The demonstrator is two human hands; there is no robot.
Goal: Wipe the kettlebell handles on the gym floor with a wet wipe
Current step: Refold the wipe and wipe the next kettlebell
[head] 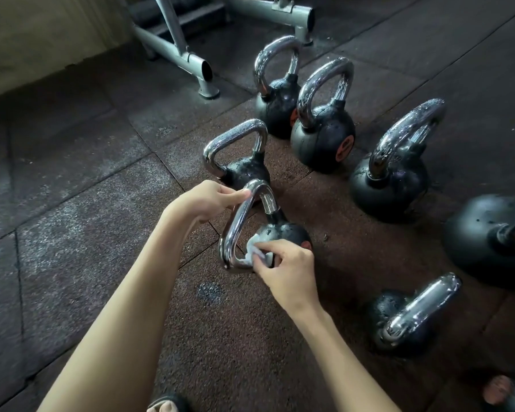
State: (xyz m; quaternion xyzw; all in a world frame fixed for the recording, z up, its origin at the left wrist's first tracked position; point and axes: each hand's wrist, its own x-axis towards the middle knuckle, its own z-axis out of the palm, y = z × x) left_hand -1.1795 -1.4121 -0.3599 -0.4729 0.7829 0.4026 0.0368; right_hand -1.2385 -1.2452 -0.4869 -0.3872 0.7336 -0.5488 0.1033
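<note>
Left hand [208, 200] grips the kettlebell handle [235, 230] at its far bend. Right hand [286, 269] pinches the wet wipe [257, 254] against its near corner.

At frame centre we find a black round kettlebell [283, 233] tilted, its chrome loop handle [235, 224] leaning left, a crumpled white wet wipe [252, 246] pressed on the handle's lower bend.

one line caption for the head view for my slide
Left hand holds a black kettlebell by its chrome handle while the right hand rubs a white wet wipe on it.
</note>
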